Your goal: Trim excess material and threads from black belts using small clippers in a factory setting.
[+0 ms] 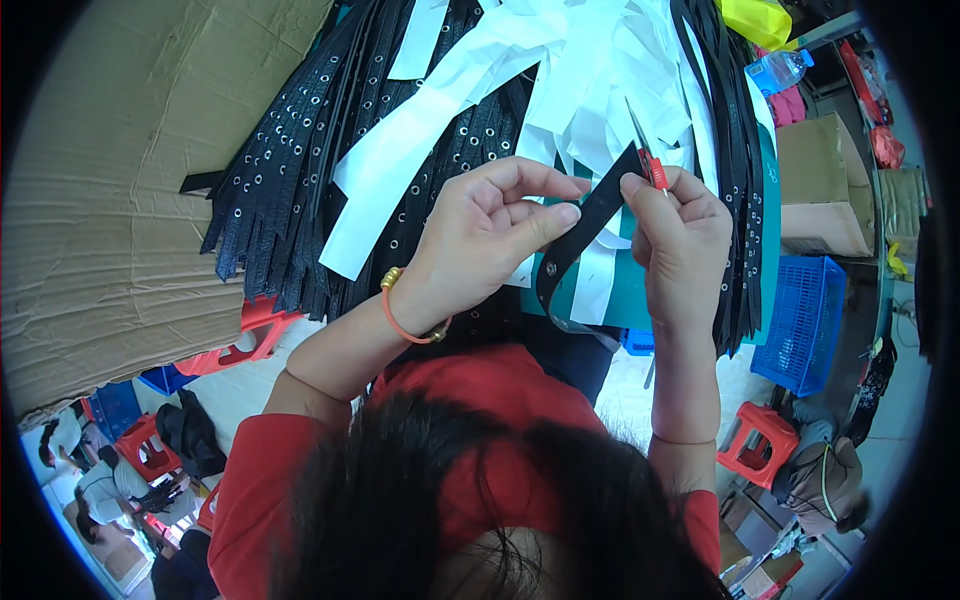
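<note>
On my feed, the right hand (683, 228) pinches a black strap (597, 210) near its upper end, along with red scissors (656, 173). The left hand (482, 228) has thumb and forefinger parted beside it. Beyond lie white strips (400, 142) and eyelet bands (300, 145).

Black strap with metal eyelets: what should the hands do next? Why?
Perhaps the left hand should pinch the black strap to steady it: its thumb and forefinger look parted, while the right hand holds the strap and a red-handled, pointed metal tool.
</note>
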Demonstrator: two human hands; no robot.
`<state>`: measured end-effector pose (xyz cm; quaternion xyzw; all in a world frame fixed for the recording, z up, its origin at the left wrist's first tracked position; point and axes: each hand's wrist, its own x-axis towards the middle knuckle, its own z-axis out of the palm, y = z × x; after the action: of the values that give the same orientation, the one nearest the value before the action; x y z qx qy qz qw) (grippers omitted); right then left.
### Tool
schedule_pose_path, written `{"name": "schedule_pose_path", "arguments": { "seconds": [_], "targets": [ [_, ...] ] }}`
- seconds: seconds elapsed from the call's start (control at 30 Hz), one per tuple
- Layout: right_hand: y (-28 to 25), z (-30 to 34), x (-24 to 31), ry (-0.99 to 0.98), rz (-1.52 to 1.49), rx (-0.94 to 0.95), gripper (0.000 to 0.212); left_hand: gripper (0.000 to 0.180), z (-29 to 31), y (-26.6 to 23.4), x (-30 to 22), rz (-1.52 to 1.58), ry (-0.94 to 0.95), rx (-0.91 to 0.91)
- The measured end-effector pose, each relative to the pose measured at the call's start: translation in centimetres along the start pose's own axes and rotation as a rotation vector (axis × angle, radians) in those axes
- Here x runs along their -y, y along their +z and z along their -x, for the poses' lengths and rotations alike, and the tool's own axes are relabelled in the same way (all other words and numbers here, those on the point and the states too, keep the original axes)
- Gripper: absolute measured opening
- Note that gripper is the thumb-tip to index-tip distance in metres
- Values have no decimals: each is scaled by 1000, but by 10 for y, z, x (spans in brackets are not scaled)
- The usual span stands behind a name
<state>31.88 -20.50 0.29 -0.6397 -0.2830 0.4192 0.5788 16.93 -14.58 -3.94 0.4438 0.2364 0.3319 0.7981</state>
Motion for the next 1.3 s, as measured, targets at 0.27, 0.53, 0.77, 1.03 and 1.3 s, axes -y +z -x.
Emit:
{"name": "schedule_pose_path", "arguments": {
  "seconds": [0.27,0.53,0.77,1.03,1.3],
  "targets": [
    [4,5,-2,-87,54,-33,9,12,0,-3,12,-68,120,-21],
    [-16,8,-11,-429,464,150,24,3,-3,-6,14,-193,60,2],
    [-30,18,15,-605,1041,214,21,2,-7,-2,22,-226,100,-10],
    [-42,1,12,-820,1055,350,21,4,-10,-2,31,-143,38,52],
    [-50,-14,-1,-800,986,400,21,2,-16,-5,27,-364,125,75]
  ]
}}
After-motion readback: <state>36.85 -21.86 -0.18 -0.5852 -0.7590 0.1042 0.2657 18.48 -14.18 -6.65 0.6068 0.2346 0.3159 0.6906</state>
